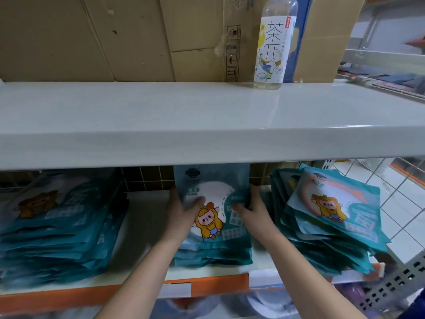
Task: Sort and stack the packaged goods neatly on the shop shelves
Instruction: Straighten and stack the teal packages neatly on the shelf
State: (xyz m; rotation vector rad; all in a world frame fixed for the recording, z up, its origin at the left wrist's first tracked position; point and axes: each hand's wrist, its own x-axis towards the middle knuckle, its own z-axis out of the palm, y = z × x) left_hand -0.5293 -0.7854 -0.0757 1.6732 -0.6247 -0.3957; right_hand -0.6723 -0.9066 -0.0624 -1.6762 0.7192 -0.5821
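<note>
Item: middle stack [212, 249], lower shelf [147, 229]. Your left hand [181, 209] and right hand [249, 209] grasp its top packet [211, 203]; square edges before releasing.

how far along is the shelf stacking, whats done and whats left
Done: the left stack of teal packets looks fairly squared up on the lower shelf. In hand: the left hand and right hand each have a grip on the middle stack, thumbs on top, apparently aligning it. Left: the right stack is fanned and tilted, so it probably still needs straightening.
</note>
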